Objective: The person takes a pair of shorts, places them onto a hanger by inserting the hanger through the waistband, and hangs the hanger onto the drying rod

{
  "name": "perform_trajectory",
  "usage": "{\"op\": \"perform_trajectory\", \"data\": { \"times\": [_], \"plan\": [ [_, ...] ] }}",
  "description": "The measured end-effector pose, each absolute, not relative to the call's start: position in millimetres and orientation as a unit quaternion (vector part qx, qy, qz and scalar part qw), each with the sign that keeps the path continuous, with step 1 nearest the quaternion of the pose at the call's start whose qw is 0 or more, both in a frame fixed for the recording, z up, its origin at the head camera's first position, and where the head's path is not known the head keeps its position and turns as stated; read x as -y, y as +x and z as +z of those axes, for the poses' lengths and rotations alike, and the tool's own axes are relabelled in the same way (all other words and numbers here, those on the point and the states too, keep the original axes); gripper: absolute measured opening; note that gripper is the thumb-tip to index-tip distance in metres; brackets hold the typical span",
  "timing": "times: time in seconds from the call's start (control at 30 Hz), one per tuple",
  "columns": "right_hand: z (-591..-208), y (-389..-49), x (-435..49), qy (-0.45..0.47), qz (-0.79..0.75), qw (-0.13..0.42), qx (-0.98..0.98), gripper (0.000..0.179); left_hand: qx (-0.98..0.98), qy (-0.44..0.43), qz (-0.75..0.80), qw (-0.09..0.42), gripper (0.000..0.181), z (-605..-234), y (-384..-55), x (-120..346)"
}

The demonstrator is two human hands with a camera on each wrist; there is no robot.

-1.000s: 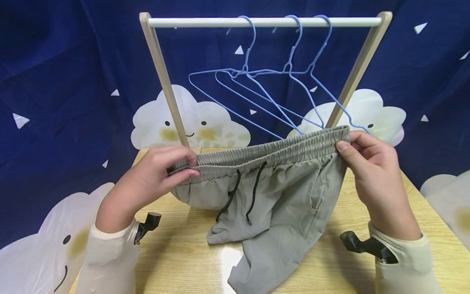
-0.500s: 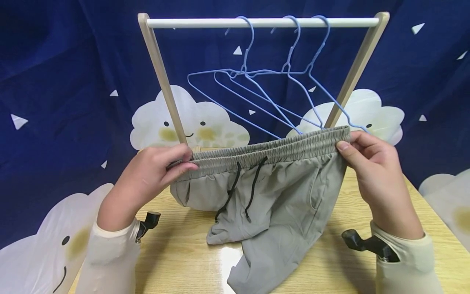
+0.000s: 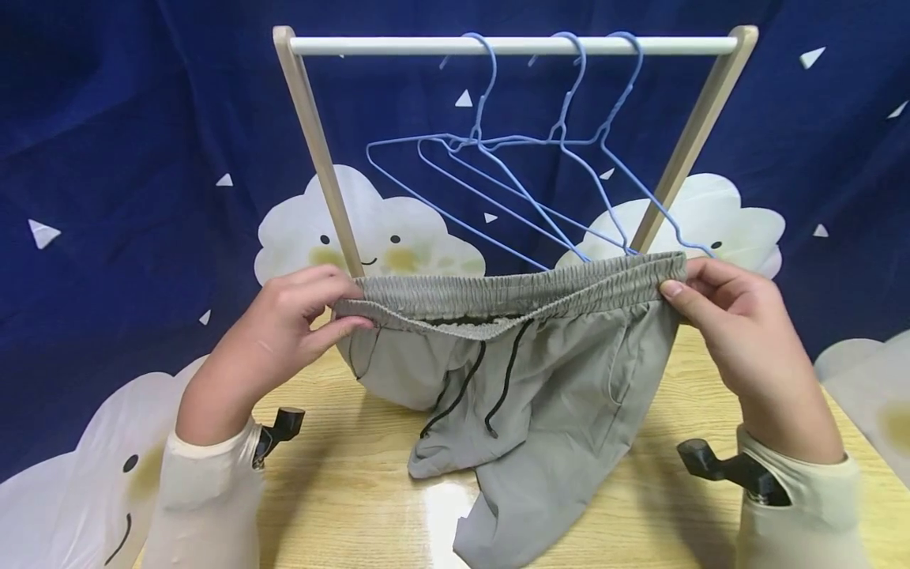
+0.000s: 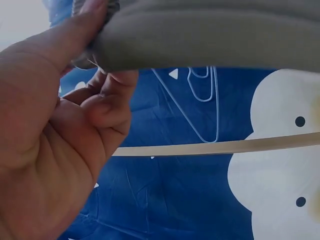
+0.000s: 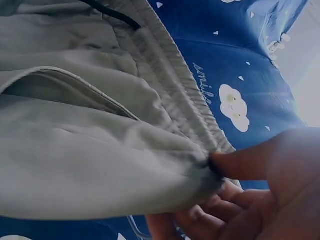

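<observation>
Grey-green drawstring pants (image 3: 569, 379) hang between both hands, the elastic waistband stretched sideways and its opening gaping at the top. My left hand (image 3: 295, 324) pinches the waistband's left end between thumb and fingers. At the right end, my right hand (image 3: 742, 340) pinches the band, thumb in front. Two black cords (image 3: 506, 379) dangle at the front. The legs droop, one lower toward the table. In the right wrist view a pocket slit (image 5: 75, 75) shows near the pinched band; the left wrist view shows the cloth (image 4: 200, 40) above my left palm.
Behind the pants a wooden rack (image 3: 313, 142) carries a white rod (image 3: 398, 46). Three blue wire hangers (image 3: 476, 118) hang from it, their lower parts partly hidden by the waistband. The wood-grain table (image 3: 341, 490) lies below, with a blue cloud-print cloth (image 3: 142, 118) behind.
The front of the waistband has dropped away from the back, so the opening gapes wider. My left hand has risen slightly and my right hand has shifted a little right and down.
</observation>
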State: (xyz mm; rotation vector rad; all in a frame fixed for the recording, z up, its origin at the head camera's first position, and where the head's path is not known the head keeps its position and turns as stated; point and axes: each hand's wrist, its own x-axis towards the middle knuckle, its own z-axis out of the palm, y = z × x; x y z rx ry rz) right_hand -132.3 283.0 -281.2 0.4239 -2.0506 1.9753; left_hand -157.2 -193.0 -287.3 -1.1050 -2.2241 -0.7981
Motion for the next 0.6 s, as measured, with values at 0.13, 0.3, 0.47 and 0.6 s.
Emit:
{"op": "perform_trajectory", "data": {
  "times": [0.13,0.3,0.47,0.6],
  "plan": [
    [-282,-133,-290,0.137,0.614,0.091,0.772,0.009,0.822,-0.388,-0.319,0.268,0.02,-287,-157,191],
    [-282,-133,-296,0.159,0.508,0.05,0.845,0.007,0.81,-0.37,-0.363,0.273,0.014,-288,-158,189],
    [-284,-133,-299,0.185,0.442,-0.01,0.878,0.014,0.803,-0.337,-0.384,0.306,0.034,-290,-158,183],
    [-287,-134,-296,0.195,0.406,-0.059,0.891,0.01,0.809,-0.308,-0.385,0.319,0.033,-291,-157,176]
  ]
}}
